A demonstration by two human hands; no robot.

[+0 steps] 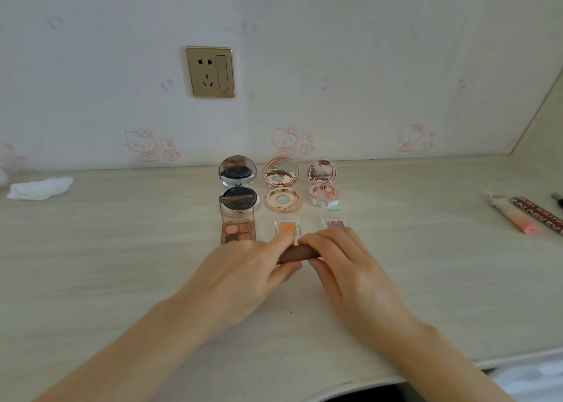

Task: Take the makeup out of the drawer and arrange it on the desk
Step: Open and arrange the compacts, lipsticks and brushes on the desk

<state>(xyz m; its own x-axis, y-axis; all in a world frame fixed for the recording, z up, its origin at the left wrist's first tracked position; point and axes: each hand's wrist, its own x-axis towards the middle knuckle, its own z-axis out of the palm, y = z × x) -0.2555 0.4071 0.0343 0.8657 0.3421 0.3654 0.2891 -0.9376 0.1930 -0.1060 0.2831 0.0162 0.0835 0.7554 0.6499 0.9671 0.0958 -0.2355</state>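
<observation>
A home bedroom or dressing corner is shown. The wall (pixel 335 51) is papered with a pale cartoon-cat pattern, and a gold socket (pixel 210 72) is set into it. Against it, a light wood-grain tabletop (pixel 122 264) is laid with open compacts (pixel 281 185), small eyeshadow palettes (pixel 238 229), lip tubes (pixel 530 216) and a crumpled tissue (pixel 39 188).

Three open compacts (pixel 281 185) behind three palettes (pixel 286 229), tissue (pixel 39 187) far left, tubes (pixel 527 216) far right

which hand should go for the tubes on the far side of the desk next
Right, probably. The tubes lie toward the desk's right edge, on the right hand's side. Both hands now grip the brown stick; the left hand would reach across.
</observation>
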